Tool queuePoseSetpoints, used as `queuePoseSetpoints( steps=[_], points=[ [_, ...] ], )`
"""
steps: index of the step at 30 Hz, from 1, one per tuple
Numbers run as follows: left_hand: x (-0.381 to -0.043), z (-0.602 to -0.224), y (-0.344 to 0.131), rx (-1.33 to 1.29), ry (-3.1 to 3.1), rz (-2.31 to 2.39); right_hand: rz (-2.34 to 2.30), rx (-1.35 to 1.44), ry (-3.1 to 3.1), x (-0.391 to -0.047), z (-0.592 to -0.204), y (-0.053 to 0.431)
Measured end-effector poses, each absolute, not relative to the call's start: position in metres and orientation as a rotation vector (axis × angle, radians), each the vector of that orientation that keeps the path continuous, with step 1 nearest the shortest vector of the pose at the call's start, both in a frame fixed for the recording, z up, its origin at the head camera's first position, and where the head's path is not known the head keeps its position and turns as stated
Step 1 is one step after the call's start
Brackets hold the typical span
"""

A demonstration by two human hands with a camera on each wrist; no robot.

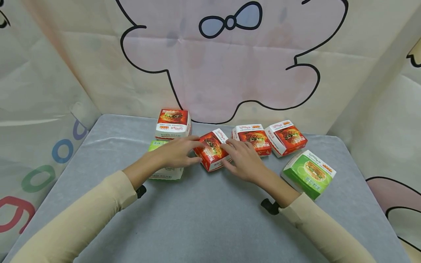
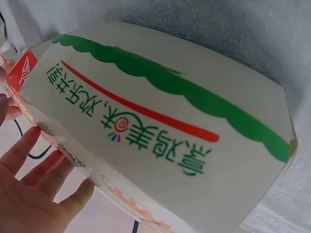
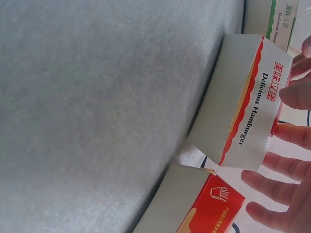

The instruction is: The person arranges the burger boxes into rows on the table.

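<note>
In the head view a red hamburger box [image 1: 210, 151] sits mid-table, slightly turned, between both hands. My left hand [image 1: 175, 153] reaches over a green hamburger box [image 1: 167, 174], its fingertips at the red box's left edge. From the other side my right hand [image 1: 245, 160] has its fingers spread, fingertips at the red box's right edge. The right wrist view shows the thumb and extended fingers close along the top of that red box, its white side [image 3: 252, 102] facing the camera. The green box's white side [image 2: 136, 111] fills the left wrist view, partly hiding the red box.
Behind the green box stands another red box [image 1: 172, 122]. Two more red boxes, one nearer [image 1: 253, 138] and one farther right [image 1: 287, 138], lie beyond my right hand. A second green box [image 1: 309, 173] is beside my right forearm. Grey cloth [image 1: 210, 219] covers the table.
</note>
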State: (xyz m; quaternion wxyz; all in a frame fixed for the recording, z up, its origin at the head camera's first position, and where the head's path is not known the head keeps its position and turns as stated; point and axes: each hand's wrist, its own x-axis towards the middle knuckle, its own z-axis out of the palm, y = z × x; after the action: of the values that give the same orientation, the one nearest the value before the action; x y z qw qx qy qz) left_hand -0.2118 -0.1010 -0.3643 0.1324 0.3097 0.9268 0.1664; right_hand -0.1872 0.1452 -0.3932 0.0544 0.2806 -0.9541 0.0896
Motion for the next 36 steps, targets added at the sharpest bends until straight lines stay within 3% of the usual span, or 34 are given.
queuePoseSetpoints(
  steps=[36],
  points=[
    [-0.203, -0.370, -0.089, 1.002, 2.780, 0.403, 0.190, 0.907, -2.836, -0.170, -0.389, 0.140]
  ],
)
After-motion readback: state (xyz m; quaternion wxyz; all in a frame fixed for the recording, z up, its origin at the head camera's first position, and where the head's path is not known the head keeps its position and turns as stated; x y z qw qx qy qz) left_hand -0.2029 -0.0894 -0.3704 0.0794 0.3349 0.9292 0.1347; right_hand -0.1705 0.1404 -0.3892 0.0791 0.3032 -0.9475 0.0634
